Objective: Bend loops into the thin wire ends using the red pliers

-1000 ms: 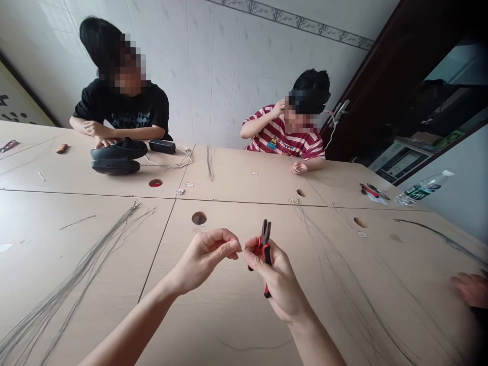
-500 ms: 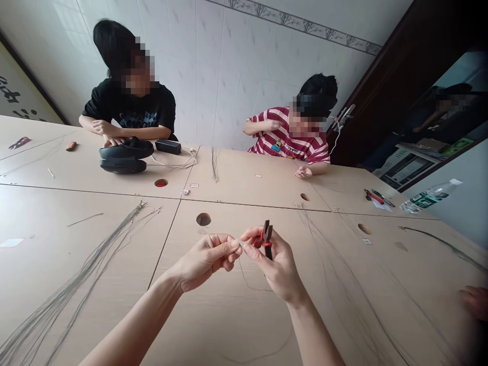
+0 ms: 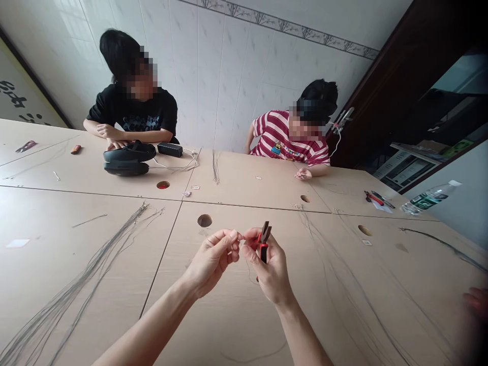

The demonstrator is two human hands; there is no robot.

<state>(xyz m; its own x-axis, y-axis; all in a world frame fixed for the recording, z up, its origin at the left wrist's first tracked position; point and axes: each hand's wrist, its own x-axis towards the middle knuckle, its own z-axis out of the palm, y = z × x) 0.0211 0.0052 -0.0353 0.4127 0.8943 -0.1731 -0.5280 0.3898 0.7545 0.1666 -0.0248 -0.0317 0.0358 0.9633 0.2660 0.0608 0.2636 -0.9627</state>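
Note:
My left hand (image 3: 217, 259) is closed, its thumb and forefinger pinching the end of a thin grey wire (image 3: 249, 269). The wire hangs in a loose curve below the fingertips. My right hand (image 3: 272, 269) is wrapped around red-and-black pliers (image 3: 264, 249), whose metal jaws point up and stand slightly apart. The right thumb and forefinger come up close to the left fingertips; whether they also touch the wire I cannot make out. Both hands are held above the wooden table (image 3: 213, 315).
A bundle of long grey wires (image 3: 102, 249) lies on the left, with more thin wires (image 3: 351, 274) on the right. Two people sit opposite, behind a black headset (image 3: 127, 158). Round holes (image 3: 205, 220) pierce the tabletop. A water bottle (image 3: 430, 197) and other pliers (image 3: 373, 198) lie far right.
My right hand has shifted slightly left, and the wire's loop hangs closer to the hands. The person in the striped shirt has lowered one arm.

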